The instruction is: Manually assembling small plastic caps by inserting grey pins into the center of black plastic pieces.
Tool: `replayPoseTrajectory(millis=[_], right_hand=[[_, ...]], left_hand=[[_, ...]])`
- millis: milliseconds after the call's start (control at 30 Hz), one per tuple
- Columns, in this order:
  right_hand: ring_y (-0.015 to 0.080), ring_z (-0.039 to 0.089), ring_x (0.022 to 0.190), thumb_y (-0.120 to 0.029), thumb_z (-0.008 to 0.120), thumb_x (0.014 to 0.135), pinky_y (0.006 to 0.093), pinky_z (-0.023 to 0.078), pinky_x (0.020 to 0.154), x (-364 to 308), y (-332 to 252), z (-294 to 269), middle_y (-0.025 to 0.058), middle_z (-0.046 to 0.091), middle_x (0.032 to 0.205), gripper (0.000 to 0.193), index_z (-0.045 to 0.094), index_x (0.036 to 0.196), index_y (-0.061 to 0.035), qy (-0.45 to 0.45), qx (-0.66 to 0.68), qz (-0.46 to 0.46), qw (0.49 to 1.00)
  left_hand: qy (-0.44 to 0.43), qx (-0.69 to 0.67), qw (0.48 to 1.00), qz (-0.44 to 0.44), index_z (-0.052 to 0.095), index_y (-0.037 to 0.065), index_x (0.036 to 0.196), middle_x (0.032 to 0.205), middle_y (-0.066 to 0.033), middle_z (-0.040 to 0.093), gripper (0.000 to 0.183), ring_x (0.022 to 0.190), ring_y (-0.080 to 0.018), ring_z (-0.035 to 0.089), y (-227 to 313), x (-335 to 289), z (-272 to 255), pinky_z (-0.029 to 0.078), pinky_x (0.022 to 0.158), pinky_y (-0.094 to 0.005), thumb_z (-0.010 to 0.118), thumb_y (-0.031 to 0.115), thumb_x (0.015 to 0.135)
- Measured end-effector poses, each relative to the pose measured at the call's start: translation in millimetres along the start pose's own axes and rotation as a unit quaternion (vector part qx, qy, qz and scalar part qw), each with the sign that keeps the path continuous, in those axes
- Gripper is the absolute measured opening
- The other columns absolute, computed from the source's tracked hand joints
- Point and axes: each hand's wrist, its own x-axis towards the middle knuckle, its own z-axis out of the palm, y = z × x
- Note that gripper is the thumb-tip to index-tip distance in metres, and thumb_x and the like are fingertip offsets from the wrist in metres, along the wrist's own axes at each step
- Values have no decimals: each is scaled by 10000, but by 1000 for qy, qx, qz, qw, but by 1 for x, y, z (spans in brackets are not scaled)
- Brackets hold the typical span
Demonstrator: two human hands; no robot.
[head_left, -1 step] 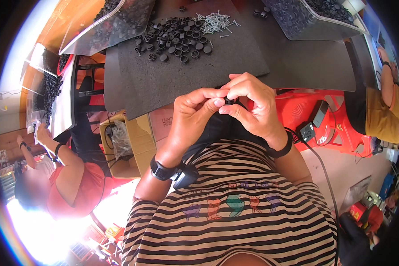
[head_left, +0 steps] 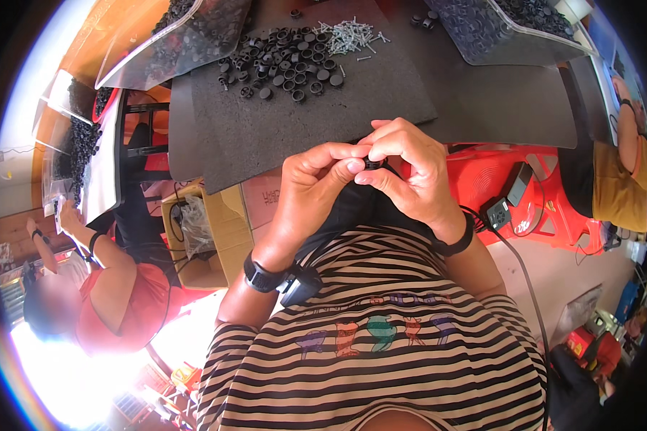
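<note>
A small black plastic part sits between my fingertips, just off the table's near edge; most of it is covered, so its exact shape cannot be made out. My left hand pinches it from the left with thumb and forefinger. From the other side, my right hand closes its thumb and fingers on the same part. Beyond my hands, a heap of round black plastic caps and rings lies on a dark grey mat. Beside the heap is a pile of silver screws.
Clear bins of black parts stand at the back left and back right. A cardboard box is below the table's left. Red plastic stools and a black cable are to my right. Other people sit on both sides.
</note>
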Motion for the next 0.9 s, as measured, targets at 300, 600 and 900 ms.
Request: replayPoseTrajectory(millis=[300,600,900], right_hand=[[188,627,810,-53,766,756,395,471,911,-2,-2,6,76,637,862,231,557,855,-49,24,79,46,996],[163,568,692,-45,752,771,280,464,637,-3,-5,11,67,605,795,183,571,794,-33,59,72,41,995],[162,579,847,-5,706,812,394,417,974,-5,-4,4,60,578,886,195,528,880,-47,38,127,64,989]], left_hand=[[1,29,999,14,676,-6,1058,1020,-78,699,160,947,-93,618,5,1,3,505,847,-236,598,25,923],[-5,56,998,27,679,-10,1049,1015,-83,703,154,938,-99,625,4,2,1,503,842,-239,597,22,922],[-9,35,999,29,679,-3,1055,991,-71,694,157,934,-92,616,12,6,10,502,832,-232,600,17,921]])
